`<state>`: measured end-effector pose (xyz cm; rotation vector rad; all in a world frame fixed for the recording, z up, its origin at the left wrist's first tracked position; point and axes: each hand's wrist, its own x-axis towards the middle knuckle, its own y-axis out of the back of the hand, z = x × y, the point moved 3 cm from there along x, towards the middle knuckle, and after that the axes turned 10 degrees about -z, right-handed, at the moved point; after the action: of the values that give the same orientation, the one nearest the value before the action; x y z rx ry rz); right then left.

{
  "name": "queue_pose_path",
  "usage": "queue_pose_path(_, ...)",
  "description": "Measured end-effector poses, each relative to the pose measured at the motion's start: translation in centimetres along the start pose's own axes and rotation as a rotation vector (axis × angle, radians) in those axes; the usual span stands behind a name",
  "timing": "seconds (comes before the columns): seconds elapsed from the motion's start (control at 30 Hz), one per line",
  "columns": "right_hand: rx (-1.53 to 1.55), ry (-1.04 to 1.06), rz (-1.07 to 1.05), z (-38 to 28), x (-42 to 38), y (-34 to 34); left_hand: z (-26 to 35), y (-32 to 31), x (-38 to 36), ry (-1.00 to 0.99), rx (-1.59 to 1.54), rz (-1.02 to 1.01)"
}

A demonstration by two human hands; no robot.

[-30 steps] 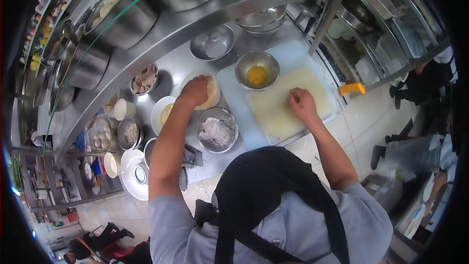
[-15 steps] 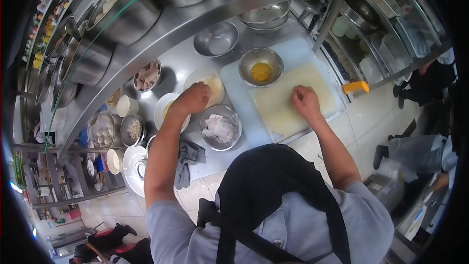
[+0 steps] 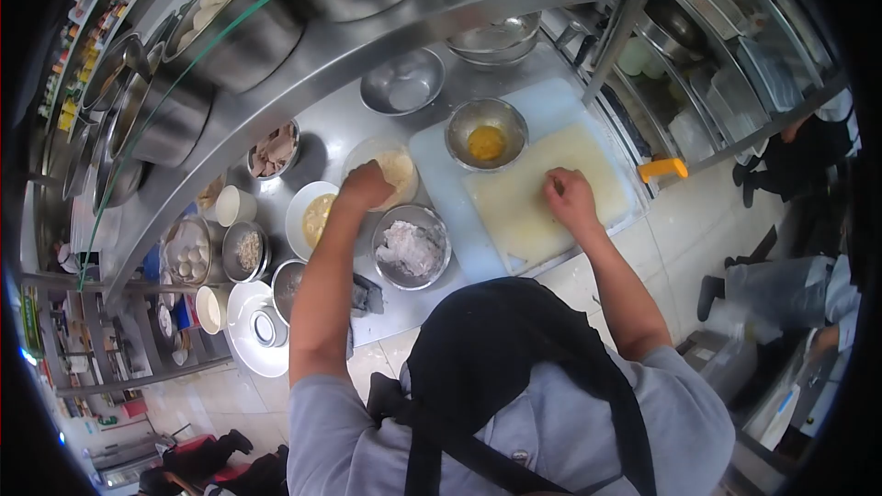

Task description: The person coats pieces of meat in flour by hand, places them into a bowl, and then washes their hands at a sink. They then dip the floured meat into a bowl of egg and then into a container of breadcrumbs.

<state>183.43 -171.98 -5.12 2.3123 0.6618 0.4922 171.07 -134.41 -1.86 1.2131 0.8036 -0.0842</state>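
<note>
My left hand point(image 3: 368, 186) is at the left side of a round bowl of pale crumbs point(image 3: 398, 168). Its fingers are closed, and whatever they may hold is hidden. Just below stands a steel bowl holding white, flour-coated pieces point(image 3: 410, 247). Under my left forearm, a white bowl of yellow liquid point(image 3: 315, 219) is partly covered. My right hand point(image 3: 570, 195) hovers above or rests on a yellowish cutting board point(image 3: 514, 220), fingers curled in; I cannot see anything in them. At the board's upper left sits a steel bowl with a yellow egg-like mixture point(image 3: 487, 141).
An empty-looking steel bowl point(image 3: 401, 83) stands further back. Bowls of meat pieces point(image 3: 273, 149), round white items point(image 3: 191, 251) and chopped bits point(image 3: 246, 252) line the left. A steel shelf point(image 3: 386, 43) overhangs the counter. An orange handle point(image 3: 662, 169) juts out at right.
My left forearm has shifted right, uncovering more of the yellow liquid, while the left hand stays by the crumb bowl. The right hand keeps nearly the same place. The view has shifted slightly.
</note>
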Motion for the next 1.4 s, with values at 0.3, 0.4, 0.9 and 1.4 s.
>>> queue_pose_path(0.3,0.007,-0.003,-0.025,0.2,-0.1,0.0,1.6,3.8,-5.2,-0.058,-0.122,0.413)
queue_pose_path(0.4,0.003,0.012,-0.032,-0.3,0.0,0.2,1.6,2.9,-5.0,-0.168,-0.033,0.318)
queue_pose_path(0.9,-0.013,0.03,-0.018,-0.4,-0.1,0.3,0.3,0.5,0.5,0.037,0.01,0.283)
queue_pose_path(1.4,0.009,-0.027,-0.059,-0.2,-0.1,0.3,1.4,3.8,-4.0,0.055,-0.152,0.259)
